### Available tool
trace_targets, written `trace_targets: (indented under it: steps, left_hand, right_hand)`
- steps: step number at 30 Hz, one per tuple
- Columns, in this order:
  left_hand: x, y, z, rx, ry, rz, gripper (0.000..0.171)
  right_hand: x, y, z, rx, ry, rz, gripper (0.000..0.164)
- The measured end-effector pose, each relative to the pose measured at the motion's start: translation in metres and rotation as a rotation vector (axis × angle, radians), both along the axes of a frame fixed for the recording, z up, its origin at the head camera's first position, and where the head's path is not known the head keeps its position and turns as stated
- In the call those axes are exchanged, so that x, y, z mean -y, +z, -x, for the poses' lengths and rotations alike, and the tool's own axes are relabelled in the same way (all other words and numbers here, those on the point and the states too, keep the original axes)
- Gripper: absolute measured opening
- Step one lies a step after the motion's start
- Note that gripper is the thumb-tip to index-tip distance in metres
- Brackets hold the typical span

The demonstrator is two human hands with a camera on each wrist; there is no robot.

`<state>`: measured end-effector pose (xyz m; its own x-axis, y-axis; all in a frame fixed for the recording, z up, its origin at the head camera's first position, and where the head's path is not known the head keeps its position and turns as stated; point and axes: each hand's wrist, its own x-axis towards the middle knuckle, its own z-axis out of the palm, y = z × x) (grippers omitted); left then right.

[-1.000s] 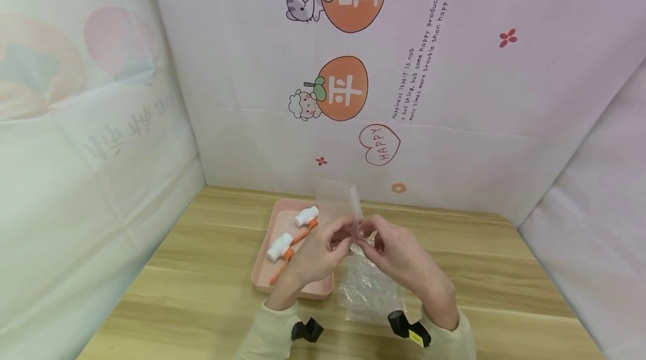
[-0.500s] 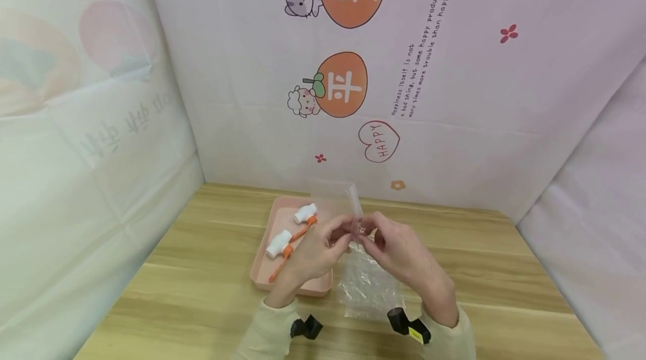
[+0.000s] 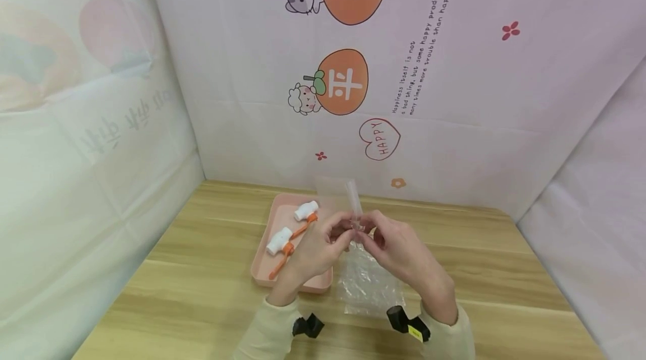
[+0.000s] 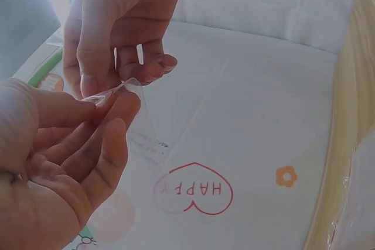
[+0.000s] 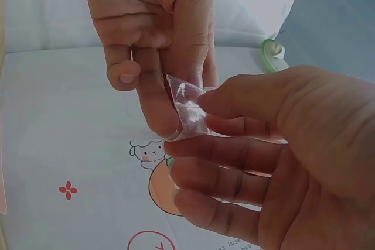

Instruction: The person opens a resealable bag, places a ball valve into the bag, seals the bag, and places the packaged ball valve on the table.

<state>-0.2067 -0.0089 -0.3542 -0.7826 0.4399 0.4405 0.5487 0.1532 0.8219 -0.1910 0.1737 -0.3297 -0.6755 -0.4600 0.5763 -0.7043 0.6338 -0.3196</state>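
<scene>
Clear film caught between two pinches

The clear film (image 3: pixel 355 198) is up in the air above the worktop (image 3: pixel 504 292), towards the back edge. The left hand (image 3: pixel 319 245) and the right hand (image 3: pixel 406 248) each pinch it between thumb and fingertips, their spare fingers loosely bent. An uneven tug could tear it or slip it free, I'd say; so little is gripped. The crinkled plastic (image 3: pixel 374 287) lying below might catch on the right sleeve (image 3: pixel 451 337). If the left hand dropped, it could knock the two white fittings (image 3: pixel 279 240) in the pink tray (image 3: pixel 312 288).

On the backdrop (image 3: pixel 454 164) behind the worktop's back edge I can read "HAPPY" and "many times more trouble than happiness". The yellow tag (image 3: pixel 415 333) is too small to read, and I see no brand.
</scene>
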Motion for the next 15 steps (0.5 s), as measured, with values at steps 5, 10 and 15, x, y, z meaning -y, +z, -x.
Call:
trace_targets:
  steps: [5,10,15]
  left_hand:
    - [-0.0006,-0.0060,0.0041,-0.079,0.024,0.013,0.022]
    - [-0.0019,-0.0037,0.0022,-0.221,0.082,0.074,0.019]
    - [-0.0042,-0.0053,-0.0010,-0.336,0.106,0.122,0.018]
  right_hand:
    - [-0.0006,0.0009,0.0008,-0.011,0.027,0.016,0.009]
    - [-0.0021,0.0004,0.0049,-0.020,0.093,0.049,0.011]
    - [-0.0033,-0.0033,0.0074,0.015,0.160,0.108,0.011]
